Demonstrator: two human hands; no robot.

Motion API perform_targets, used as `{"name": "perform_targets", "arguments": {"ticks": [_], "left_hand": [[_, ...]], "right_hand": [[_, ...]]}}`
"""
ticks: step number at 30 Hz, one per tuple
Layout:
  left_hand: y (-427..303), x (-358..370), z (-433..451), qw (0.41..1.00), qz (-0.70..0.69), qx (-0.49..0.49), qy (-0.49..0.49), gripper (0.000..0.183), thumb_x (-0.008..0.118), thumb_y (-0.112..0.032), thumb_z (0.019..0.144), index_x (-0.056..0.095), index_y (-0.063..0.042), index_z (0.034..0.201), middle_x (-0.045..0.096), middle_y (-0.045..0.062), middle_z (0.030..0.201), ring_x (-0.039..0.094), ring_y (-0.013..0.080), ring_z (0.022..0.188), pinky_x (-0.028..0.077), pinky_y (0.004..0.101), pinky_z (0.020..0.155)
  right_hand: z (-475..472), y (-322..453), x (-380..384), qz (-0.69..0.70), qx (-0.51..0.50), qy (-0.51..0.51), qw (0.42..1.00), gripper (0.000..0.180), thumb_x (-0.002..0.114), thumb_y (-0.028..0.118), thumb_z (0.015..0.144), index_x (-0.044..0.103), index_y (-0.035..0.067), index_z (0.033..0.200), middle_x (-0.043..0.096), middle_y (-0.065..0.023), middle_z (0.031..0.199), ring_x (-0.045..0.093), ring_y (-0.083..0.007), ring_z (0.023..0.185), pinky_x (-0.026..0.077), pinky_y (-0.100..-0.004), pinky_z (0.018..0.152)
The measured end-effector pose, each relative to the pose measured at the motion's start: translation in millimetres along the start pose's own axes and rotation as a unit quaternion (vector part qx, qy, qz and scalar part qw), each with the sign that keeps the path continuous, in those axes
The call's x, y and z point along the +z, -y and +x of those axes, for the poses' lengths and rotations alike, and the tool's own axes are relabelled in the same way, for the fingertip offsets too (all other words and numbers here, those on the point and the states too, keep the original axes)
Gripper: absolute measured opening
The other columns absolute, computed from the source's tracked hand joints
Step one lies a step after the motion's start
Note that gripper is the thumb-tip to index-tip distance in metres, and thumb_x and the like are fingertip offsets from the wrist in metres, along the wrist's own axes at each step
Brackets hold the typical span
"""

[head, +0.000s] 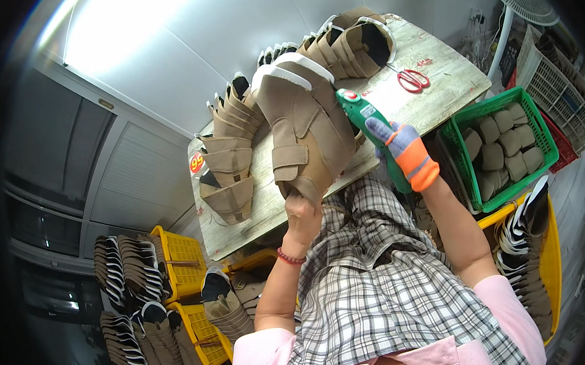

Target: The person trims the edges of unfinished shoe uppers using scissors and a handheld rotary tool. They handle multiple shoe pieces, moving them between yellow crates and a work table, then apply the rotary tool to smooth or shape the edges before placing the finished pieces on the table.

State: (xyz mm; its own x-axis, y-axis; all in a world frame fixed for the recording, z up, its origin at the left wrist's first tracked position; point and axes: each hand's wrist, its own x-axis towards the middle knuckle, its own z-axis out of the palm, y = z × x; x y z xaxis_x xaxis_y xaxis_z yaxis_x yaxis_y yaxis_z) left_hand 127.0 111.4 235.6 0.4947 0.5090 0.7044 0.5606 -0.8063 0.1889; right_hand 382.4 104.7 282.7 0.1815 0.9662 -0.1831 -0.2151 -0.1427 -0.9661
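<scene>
My bare left hand (303, 215), with a red bead bracelet at its wrist, grips the lower end of a tan fabric shoe upper (314, 129) with stitched straps and a white edge. The upper is held over the wooden table. My right hand (404, 150), in a grey and orange glove, is closed around a green handheld power tool (362, 109); the tool's head is beside the upper's right edge. Whether they touch is unclear. Red-handled scissors (413, 81) lie on the table, right of more nested uppers (350, 48).
Further stacked uppers (226, 179) stand along the left of the worktable (454, 77). A green crate (544, 130) of tan padded pieces is at the right, above a yellow basket (553, 272) of uppers. Yellow baskets (184, 256) and stacked uppers sit at lower left. A fan stands at upper right.
</scene>
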Motion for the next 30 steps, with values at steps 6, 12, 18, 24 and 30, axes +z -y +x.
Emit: {"name": "perform_targets", "arguments": {"ticks": [6,12,18,24,30], "left_hand": [[10,-46,17,0.831,-0.361,-0.397,-0.149,0.020,0.064,-0.007,0.088,0.063,0.007,0.103,0.065,0.013,0.099,0.063,0.0211,0.083,0.050,0.0331,0.072],[65,-128,46,0.576,-0.670,-0.428,-0.192,0.036,0.053,-0.018,0.095,0.050,0.003,0.124,0.060,0.016,0.119,0.060,0.0294,0.107,0.051,0.0439,0.090],[100,-172,32,0.364,-0.797,-0.447,-0.182,0.036,0.042,-0.021,0.098,0.054,0.000,0.125,0.055,0.020,0.128,0.052,0.0355,0.119,0.039,0.0542,0.103],[103,-175,22,0.415,-0.792,-0.425,-0.140,0.037,0.043,-0.019,0.099,0.046,0.003,0.128,0.056,0.022,0.125,0.054,0.0341,0.118,0.043,0.0537,0.100],[103,-170,21,0.407,-0.781,-0.448,-0.155,0.035,0.043,-0.018,0.099,0.047,0.004,0.126,0.057,0.022,0.123,0.055,0.0341,0.116,0.043,0.0535,0.100]], "right_hand": [[4,-8,-9,-0.073,-0.011,-0.019,0.997,0.042,0.069,0.046,0.083,0.061,0.005,0.089,0.053,-0.0010,0.061,0.050,-0.0085,0.052,0.039,-0.0239,0.048],[-26,-34,-2,-0.351,-0.188,-0.043,0.916,0.054,0.074,0.052,0.073,0.064,0.003,0.093,0.066,-0.0117,0.073,0.064,-0.0237,0.062,0.051,-0.0320,0.062],[-34,-33,8,-0.403,-0.389,-0.035,0.828,0.049,0.083,0.043,0.063,0.066,0.005,0.091,0.066,-0.0116,0.073,0.064,-0.0300,0.065,0.052,-0.0354,0.061],[-38,-22,16,-0.396,-0.418,0.035,0.817,0.042,0.085,0.035,0.061,0.066,0.007,0.087,0.064,-0.0114,0.071,0.062,-0.0304,0.064,0.050,-0.0355,0.060],[-38,-21,22,-0.408,-0.456,0.036,0.790,0.040,0.085,0.035,0.061,0.065,0.008,0.083,0.063,-0.0099,0.069,0.060,-0.0294,0.062,0.049,-0.0359,0.058]]}}
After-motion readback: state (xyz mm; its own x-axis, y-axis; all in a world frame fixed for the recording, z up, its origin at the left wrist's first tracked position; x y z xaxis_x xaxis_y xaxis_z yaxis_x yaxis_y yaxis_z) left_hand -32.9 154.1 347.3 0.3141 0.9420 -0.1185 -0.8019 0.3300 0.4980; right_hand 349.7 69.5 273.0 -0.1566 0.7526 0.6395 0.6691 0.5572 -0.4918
